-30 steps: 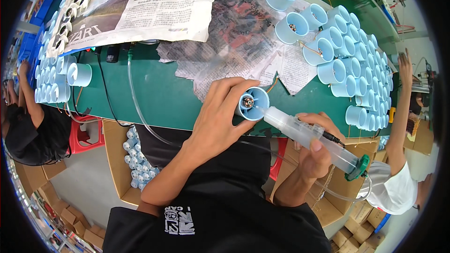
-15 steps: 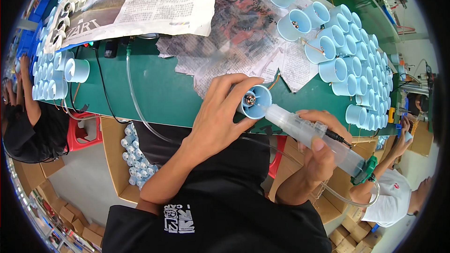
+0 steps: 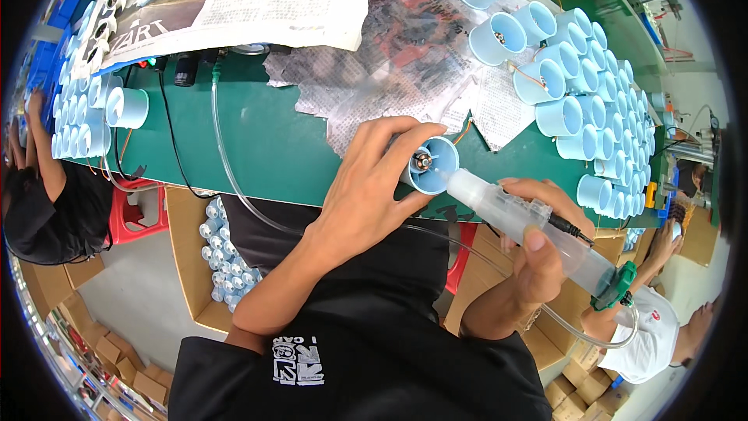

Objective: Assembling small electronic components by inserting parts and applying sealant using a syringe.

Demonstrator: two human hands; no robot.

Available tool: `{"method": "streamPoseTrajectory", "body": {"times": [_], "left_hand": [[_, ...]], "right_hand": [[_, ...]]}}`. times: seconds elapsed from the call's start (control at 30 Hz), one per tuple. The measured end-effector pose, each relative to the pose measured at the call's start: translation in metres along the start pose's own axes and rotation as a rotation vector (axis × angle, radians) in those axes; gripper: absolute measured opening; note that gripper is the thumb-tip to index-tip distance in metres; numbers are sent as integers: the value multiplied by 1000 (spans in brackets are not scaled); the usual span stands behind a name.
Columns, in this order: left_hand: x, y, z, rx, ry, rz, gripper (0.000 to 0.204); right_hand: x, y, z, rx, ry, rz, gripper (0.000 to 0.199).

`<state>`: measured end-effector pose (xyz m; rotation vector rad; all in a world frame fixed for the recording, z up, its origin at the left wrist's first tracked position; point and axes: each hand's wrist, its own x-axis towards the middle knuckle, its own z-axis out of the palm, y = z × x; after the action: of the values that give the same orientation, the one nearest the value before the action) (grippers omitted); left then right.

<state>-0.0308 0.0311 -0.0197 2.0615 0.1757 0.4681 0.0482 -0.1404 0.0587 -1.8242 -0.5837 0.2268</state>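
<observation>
My left hand grips a light blue plastic cup-shaped housing by its outer wall. Its open end is tilted toward me, and a small metal-and-black part sits inside; an orange wire trails from behind. In my right hand is a translucent dispensing syringe with a green cap and a clear hose at its back end. The syringe's tip is at the housing's lower right rim; whether it touches cannot be made out. My right fingers wrap round the barrel, the thumb on top.
Many similar blue housings stand in rows on the right of the green table; more stand at the left. Newspaper covers the far part. A clear hose crosses the table. Cardboard boxes stand below; two people work nearby.
Both hands, with the housing and the syringe, appear slightly farther right in the picture. The table things have shifted slightly too. Both grips look the same.
</observation>
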Motion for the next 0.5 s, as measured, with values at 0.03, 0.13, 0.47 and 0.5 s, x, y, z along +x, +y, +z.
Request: {"method": "streamPoseTrajectory", "body": {"times": [0.03, 0.13, 0.47, 0.5], "left_hand": [[0, 0, 1, -4, -4, 3, 61], [-1, 0, 0, -5, -5, 1, 62], [2, -1, 0, -10, -9, -9, 63], [2, -1, 0, -11, -10, -8, 63]], "right_hand": [[-1, 1, 0, 8, 20, -8, 51], [-2, 1, 1, 19, 35, -10, 51], [0, 2, 3, 44, 50, 5, 52], [0, 6, 0, 43, 52, 5, 52]]}}
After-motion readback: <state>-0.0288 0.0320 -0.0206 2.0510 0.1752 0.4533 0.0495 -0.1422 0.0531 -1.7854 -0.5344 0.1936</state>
